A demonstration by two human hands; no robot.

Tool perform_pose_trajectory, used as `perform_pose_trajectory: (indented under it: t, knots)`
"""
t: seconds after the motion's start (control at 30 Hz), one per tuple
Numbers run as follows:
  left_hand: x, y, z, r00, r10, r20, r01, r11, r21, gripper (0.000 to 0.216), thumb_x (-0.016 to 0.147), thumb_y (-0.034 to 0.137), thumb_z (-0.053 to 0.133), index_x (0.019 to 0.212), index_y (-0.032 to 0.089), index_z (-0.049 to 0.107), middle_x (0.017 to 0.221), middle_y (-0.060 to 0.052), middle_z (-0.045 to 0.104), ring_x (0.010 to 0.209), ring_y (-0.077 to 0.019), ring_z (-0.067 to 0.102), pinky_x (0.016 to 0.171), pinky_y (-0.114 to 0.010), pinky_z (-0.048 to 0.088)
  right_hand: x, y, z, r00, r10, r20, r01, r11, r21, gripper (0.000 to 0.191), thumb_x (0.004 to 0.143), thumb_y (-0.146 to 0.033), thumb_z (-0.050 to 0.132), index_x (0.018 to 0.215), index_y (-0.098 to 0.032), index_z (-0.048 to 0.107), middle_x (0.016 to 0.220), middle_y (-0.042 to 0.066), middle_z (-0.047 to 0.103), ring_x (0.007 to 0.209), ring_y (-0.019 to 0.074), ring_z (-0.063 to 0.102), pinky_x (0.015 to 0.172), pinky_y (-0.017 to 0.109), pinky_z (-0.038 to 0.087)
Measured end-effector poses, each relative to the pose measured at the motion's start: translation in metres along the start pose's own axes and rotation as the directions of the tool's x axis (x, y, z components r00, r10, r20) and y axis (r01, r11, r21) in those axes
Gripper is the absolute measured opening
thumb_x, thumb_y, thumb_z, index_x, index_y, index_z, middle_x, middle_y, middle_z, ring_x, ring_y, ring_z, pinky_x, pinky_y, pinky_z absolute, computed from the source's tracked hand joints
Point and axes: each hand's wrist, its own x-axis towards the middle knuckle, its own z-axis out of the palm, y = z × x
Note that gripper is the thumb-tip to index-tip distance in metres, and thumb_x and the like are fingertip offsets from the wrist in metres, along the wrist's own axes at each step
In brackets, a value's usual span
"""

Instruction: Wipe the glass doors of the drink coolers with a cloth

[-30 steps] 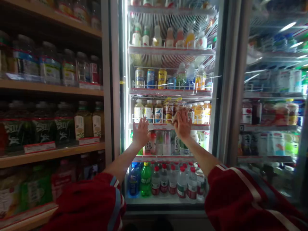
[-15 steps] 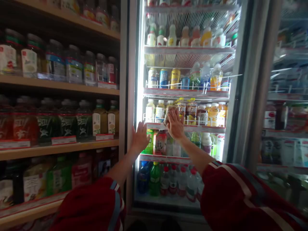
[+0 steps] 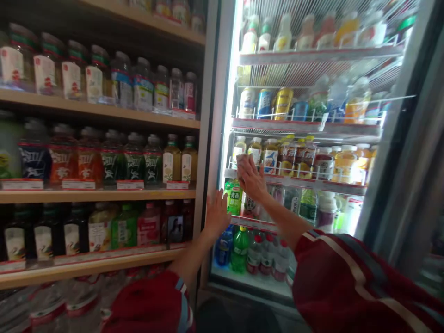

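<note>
1 left hand [image 3: 217, 213]: near, fingers spread, left of green bottle [image 3: 234, 198]
1 right hand [image 3: 252, 180]: at shelf edge [image 3: 294, 181]; cannot tell whether fingers grip

Wooden shelves [image 3: 104, 196] line the left side. White-labelled bottles [image 3: 46, 74] fill an upper row; beneath them, orange bottles [image 3: 63, 157] and dark green bottles [image 3: 112, 157] stand in line above red-edged price tags [image 3: 78, 184]. Lower down, a green bottle [image 3: 123, 229] sits beside a pink bottle [image 3: 149, 225]. Brightly lit racks [image 3: 305, 126] to the right bear a blue can [image 3: 264, 103], a yellow can [image 3: 283, 103] and, near the bottom, red-capped bottles [image 3: 267, 255].
</note>
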Motion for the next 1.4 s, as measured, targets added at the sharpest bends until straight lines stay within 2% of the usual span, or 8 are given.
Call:
perform_pose_trajectory:
  t: [0.07, 0.27, 0.43, 0.67, 0.87, 1.07, 1.27, 1.4]
  knots:
    - [-0.01, -0.001, 0.005, 1.0, -0.001, 0.018, 0.001, 1.0, -0.004, 0.063, 0.08, 0.022, 0.051, 0.139, 0.011, 0.033, 0.15, -0.016, 0.027, 0.14, -0.0281, 0.024, 0.112, -0.056, 0.02, -0.003, -0.007, 0.006, 1.0, -0.018, -0.007, 0.018, 1.0, 0.004, 0.043, 0.089, -0.024, 0.042, 0.131, -0.017, 0.049, 0.151, 0.011, 0.027, 0.143, 0.0274, 0.011, 0.112, 0.056, 0.008]
    - [-0.015, -0.003, -0.001, 0.999, -0.031, 0.033, 0.032, 0.999, -0.007, 0.064, 0.081, 0.023, 0.05, 0.14, 0.01, 0.03, 0.151, -0.016, 0.023, 0.141, -0.0274, 0.019, 0.112, -0.056, 0.019, -0.022, -0.025, 0.016, 0.963, -0.266, 0.037, 0.265, 0.964, 0.026, 0.046, 0.089, -0.017, 0.041, 0.135, -0.021, 0.044, 0.149, 0.006, 0.033, 0.143, 0.0222, 0.009, 0.114, 0.052, 0.002]
    - [-0.015, -0.003, -0.009, 0.998, -0.046, 0.046, 0.047, 0.999, -0.017, 0.065, 0.081, 0.023, 0.051, 0.14, 0.009, 0.029, 0.152, -0.017, 0.023, 0.141, -0.0271, 0.018, 0.112, -0.056, 0.019, -0.026, -0.021, 0.016, 0.996, -0.086, -0.008, 0.086, 0.996, 0.01, 0.044, 0.091, -0.019, 0.039, 0.134, -0.018, 0.045, 0.15, 0.008, 0.03, 0.144, 0.0228, 0.005, 0.114, 0.054, -0.001]
    - [-0.016, 0.004, -0.01, 0.999, -0.025, 0.03, 0.026, 0.999, -0.03, 0.064, 0.081, 0.022, 0.05, 0.14, 0.009, 0.029, 0.152, -0.017, 0.022, 0.141, -0.0285, 0.019, 0.112, -0.055, 0.021, -0.056, -0.025, 0.01, 0.967, -0.216, 0.138, 0.207, 0.975, 0.075, 0.052, 0.09, -0.012, 0.038, 0.14, -0.023, 0.037, 0.149, 0.003, 0.032, 0.143, 0.0216, 0.013, 0.114, 0.053, 0.007]
    - [-0.011, 0.019, -0.007, 0.999, 0.029, -0.021, -0.03, 0.999, -0.032, 0.063, 0.079, 0.019, 0.05, 0.139, 0.011, 0.032, 0.151, -0.017, 0.025, 0.14, -0.0286, 0.021, 0.111, -0.055, 0.023, -0.057, 0.011, -0.006, 0.994, 0.085, 0.064, -0.085, 0.996, 0.0, 0.049, 0.089, -0.017, 0.041, 0.138, -0.019, 0.041, 0.152, 0.008, 0.026, 0.143, 0.0245, 0.007, 0.113, 0.056, 0.007]
    - [0.001, 0.039, -0.017, 0.994, 0.096, -0.06, -0.097, 0.995, -0.018, 0.06, 0.081, 0.021, 0.049, 0.138, 0.01, 0.033, 0.149, -0.017, 0.028, 0.14, -0.0282, 0.022, 0.111, -0.055, 0.023, -0.085, 0.027, -0.012, 0.987, -0.112, 0.119, 0.112, 0.994, 0.003, 0.049, 0.088, -0.015, 0.043, 0.137, -0.022, 0.043, 0.148, 0.005, 0.034, 0.143, 0.0228, 0.012, 0.114, 0.052, 0.011]
    - [0.011, 0.06, -0.025, 0.986, 0.145, -0.082, -0.146, 0.989, -0.005, 0.064, 0.08, 0.021, 0.049, 0.14, 0.011, 0.031, 0.15, -0.015, 0.026, 0.14, -0.027, 0.022, 0.112, -0.052, 0.023, -0.089, 0.049, -0.022, 0.987, 0.158, -0.039, -0.16, 0.985, -0.063, 0.044, 0.089, -0.018, 0.041, 0.132, -0.018, 0.049, 0.146, 0.011, 0.036, 0.141, 0.0257, 0.022, 0.111, 0.054, 0.015]
    - [0.013, 0.075, -0.019, 0.98, 0.185, -0.072, -0.187, 0.982, -0.031, 0.064, 0.079, 0.022, 0.049, 0.139, 0.01, 0.032, 0.151, -0.016, 0.025, 0.14, -0.0277, 0.021, 0.112, -0.053, 0.022, -0.104, 0.048, -0.023, 0.998, 0.042, 0.045, -0.039, 0.997, -0.06, 0.046, 0.088, -0.017, 0.043, 0.134, -0.021, 0.047, 0.146, 0.008, 0.037, 0.139, 0.0254, 0.025, 0.111, 0.052, 0.017]
